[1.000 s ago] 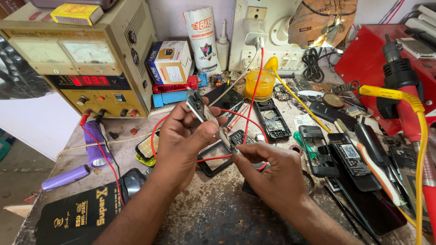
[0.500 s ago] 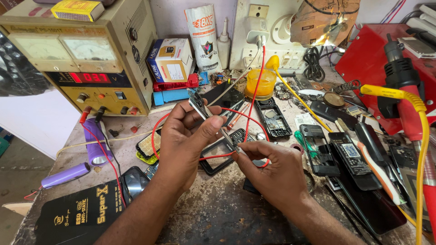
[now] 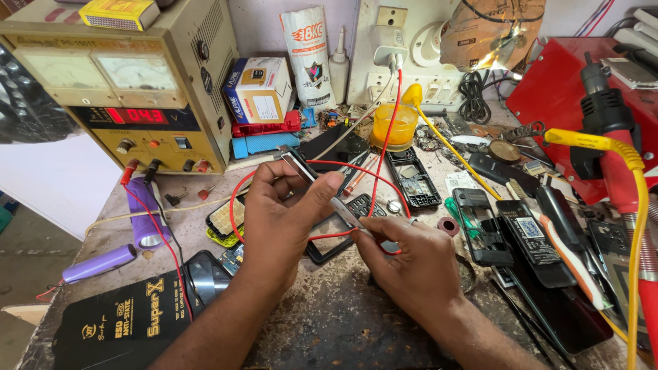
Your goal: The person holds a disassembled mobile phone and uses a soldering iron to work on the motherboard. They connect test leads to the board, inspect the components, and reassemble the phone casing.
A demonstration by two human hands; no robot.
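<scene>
My left hand [image 3: 284, 219] grips a small silver-edged phone body [image 3: 301, 166] edge-on above the bench, thumb pressed on its lower side. My right hand [image 3: 411, 264] sits just to the right and pinches the bare end of a thin red wire [image 3: 346, 166] against the phone's lower end. The red wire loops around both hands and runs up toward the wall sockets. Under the hands lies a black phone frame [image 3: 329, 250] on the worn bench top.
A beige bench power supply [image 3: 130, 89] with a red digit display stands at back left. Purple battery cells [image 3: 147, 219], a black mat [image 3: 116, 322], opened phone shells [image 3: 411, 178], an orange cup [image 3: 397, 127], a red box [image 3: 569, 89] and a yellow-cabled tool [image 3: 603, 147] crowd the bench.
The view has dropped and shifted slightly. Both hands have stayed on the phone and wire, with the phone turned a little in my left hand.
</scene>
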